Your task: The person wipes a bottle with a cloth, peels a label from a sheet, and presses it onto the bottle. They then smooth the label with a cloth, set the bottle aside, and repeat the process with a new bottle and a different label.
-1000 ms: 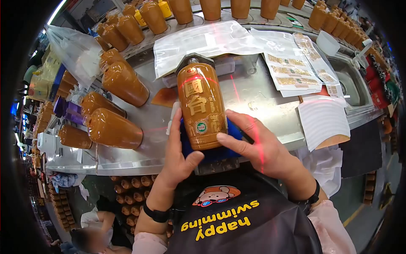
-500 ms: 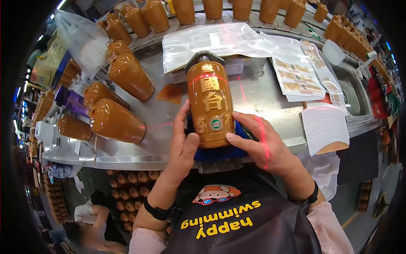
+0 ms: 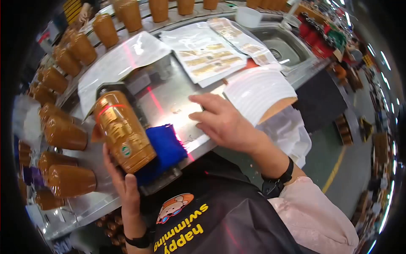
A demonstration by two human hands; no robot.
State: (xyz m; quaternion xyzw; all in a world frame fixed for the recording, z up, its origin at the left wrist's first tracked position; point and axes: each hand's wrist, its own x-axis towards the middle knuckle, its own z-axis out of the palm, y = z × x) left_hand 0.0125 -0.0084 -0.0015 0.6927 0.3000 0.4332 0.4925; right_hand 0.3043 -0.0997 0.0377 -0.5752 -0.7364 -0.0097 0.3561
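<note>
A glossy brown bottle (image 3: 133, 142) with gold characters and a small green round sticker lies tilted on a dark holder (image 3: 159, 179), its neck pointing away from me. My left hand (image 3: 123, 180) is along the bottle's lower left side, fingers stretched out and partly hidden behind it, thumb upright by the base. A blue cloth (image 3: 167, 150) sits under the bottle's right side. My right hand (image 3: 226, 122) is apart from the bottle, over the metal table, fingers extended and nothing visible in them. Nearest to it is a stack of white curved strips (image 3: 258, 91).
Sheets of gold labels (image 3: 209, 57) lie beyond my right hand, near a metal sink (image 3: 281, 42) and a white tub (image 3: 248, 17). Several brown bottles (image 3: 69, 180) stand at the left. More bottles (image 3: 105, 30) line the conveyor behind.
The view has turned right. My right hand has left the bottle's side and moved right, toward the white strips. My left hand stays beside the bottle.
</note>
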